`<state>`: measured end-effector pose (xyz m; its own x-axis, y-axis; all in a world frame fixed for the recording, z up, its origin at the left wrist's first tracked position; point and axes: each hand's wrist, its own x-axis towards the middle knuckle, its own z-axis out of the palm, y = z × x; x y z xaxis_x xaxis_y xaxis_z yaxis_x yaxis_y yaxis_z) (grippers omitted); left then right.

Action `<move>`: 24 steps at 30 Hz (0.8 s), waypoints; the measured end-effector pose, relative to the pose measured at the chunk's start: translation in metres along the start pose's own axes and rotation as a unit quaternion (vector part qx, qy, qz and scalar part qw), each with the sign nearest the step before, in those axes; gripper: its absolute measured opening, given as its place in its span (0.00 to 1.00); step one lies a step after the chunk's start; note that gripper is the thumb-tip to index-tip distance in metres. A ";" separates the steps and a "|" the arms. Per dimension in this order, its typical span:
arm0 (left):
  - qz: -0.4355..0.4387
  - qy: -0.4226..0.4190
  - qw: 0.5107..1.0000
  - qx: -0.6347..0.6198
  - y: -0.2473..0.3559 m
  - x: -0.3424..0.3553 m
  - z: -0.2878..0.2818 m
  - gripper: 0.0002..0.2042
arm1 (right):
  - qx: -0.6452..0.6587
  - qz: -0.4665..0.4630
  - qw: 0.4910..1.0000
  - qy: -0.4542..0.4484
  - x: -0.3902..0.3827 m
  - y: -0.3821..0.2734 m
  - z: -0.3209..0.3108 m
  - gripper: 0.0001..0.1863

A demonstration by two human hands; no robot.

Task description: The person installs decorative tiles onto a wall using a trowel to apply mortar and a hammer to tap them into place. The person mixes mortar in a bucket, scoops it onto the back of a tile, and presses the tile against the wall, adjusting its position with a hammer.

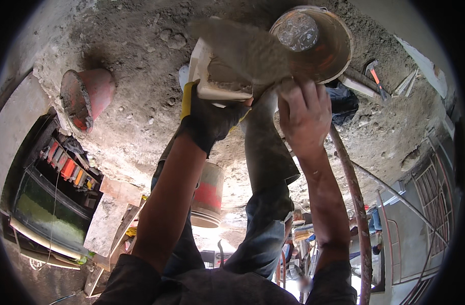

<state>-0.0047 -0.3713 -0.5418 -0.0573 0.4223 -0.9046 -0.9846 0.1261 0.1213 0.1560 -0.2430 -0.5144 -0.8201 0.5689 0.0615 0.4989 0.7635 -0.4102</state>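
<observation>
My left hand [207,117], in a black and yellow glove, grips a white rectangular container [200,71] with wet grey material in it, near the top centre. My bare right hand [306,112] is closed on a trowel, just right of the container; its handle is mostly hidden in my fingers, and its blade [242,48] is motion-blurred over the container. A large bucket [334,56] with grey residue and a lumpy silvery mass inside stands beyond my right hand.
A red bucket [92,96] lies on the rough ground [131,51] at left. Another bucket [208,188] is between my legs. A hammer [377,76] lies at right. A wooden pole [349,178] and metal railings [430,198] are at right. Bricks and boards [72,162] are at lower left.
</observation>
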 end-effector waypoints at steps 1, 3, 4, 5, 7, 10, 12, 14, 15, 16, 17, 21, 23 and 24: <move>-0.002 0.011 1.000 -0.002 0.002 0.000 0.003 0.24 | 0.016 0.023 1.000 0.001 0.002 0.002 0.001 0.16; -0.014 0.032 0.999 -0.012 0.001 -0.006 0.008 0.24 | 0.064 0.066 0.996 0.007 -0.005 0.007 -0.001 0.17; -0.013 0.032 0.999 -0.018 0.000 -0.006 0.007 0.25 | 0.078 0.090 0.993 -0.006 -0.011 0.011 -0.001 0.16; -0.011 0.031 0.999 -0.022 0.001 -0.004 0.006 0.25 | 0.091 0.113 0.989 -0.018 -0.015 0.015 -0.001 0.16; 0.026 -0.009 0.999 0.034 -0.001 -0.001 0.001 0.26 | 0.083 0.134 0.986 -0.044 -0.022 0.022 0.004 0.16; 0.038 -0.022 0.995 0.092 -0.001 0.002 -0.003 0.27 | 0.046 0.103 0.989 -0.100 -0.022 0.032 0.033 0.15; 0.033 -0.017 0.993 0.111 -0.001 0.006 -0.002 0.28 | 0.048 0.086 0.990 -0.098 -0.027 0.024 0.042 0.15; -0.007 0.003 1.000 0.018 0.001 0.009 -0.005 0.24 | 0.051 0.078 0.990 -0.110 -0.041 0.007 0.035 0.19; -0.041 0.015 0.996 -0.081 0.004 0.012 -0.007 0.21 | 0.058 0.070 0.989 -0.115 -0.056 0.003 0.033 0.18; -0.075 0.028 0.980 -0.180 0.005 0.013 -0.009 0.21 | 0.047 0.061 0.992 -0.102 -0.068 0.000 0.029 0.18; 0.002 -0.021 0.999 -0.026 0.003 0.014 -0.014 0.21 | 0.035 0.051 0.994 -0.089 -0.080 -0.003 0.024 0.18; 0.025 -0.080 0.996 -0.019 0.001 0.018 -0.022 0.21 | 0.001 0.041 0.996 -0.077 -0.111 0.012 -0.008 0.18; 0.010 -0.065 0.997 -0.045 0.006 0.019 -0.020 0.20 | -0.009 0.069 0.995 -0.067 -0.116 0.031 -0.022 0.18; 0.071 -0.071 0.992 0.075 0.004 0.017 -0.024 0.20 | -0.015 0.081 0.995 -0.062 -0.116 0.040 -0.026 0.18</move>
<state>-0.0135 -0.3848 -0.5666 -0.1588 0.5656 -0.8092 -0.9318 0.1851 0.3123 0.2783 -0.2704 -0.5139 -0.7555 0.6445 -0.1175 0.6343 0.6747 -0.3774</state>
